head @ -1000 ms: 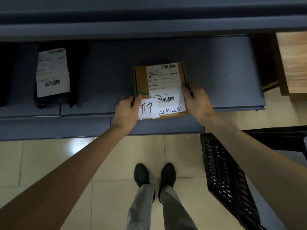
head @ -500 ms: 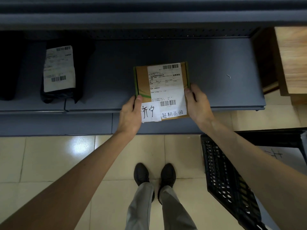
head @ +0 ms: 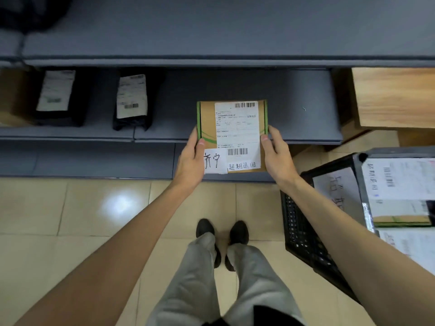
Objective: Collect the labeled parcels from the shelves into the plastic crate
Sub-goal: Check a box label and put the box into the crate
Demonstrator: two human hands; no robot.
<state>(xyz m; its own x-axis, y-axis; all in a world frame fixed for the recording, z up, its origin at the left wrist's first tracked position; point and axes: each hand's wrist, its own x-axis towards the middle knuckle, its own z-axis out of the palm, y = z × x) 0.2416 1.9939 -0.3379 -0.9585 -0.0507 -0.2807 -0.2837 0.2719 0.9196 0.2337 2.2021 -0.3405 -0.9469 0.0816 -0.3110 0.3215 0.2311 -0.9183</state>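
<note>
— Since the earlier frame we'd pulled the parcel (head: 231,135) further over the shelf (head: 301,130) edge. Grip?
— Left hand (head: 190,158) and right hand (head: 277,154) clasped its sides, parcel between our fingers. We figured: keep it level, swing right of the fingers into the crate (head: 299,231).

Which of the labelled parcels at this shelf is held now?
The brown cardboard box with green edges, between left grip and right grip at the shelf front. The two black plastic bags lie untouched to its left.

Arms outstretched; left hand (head: 190,158), right hand (head: 278,154) grip parcel (head: 235,128) edges, thumbs on top.
</note>
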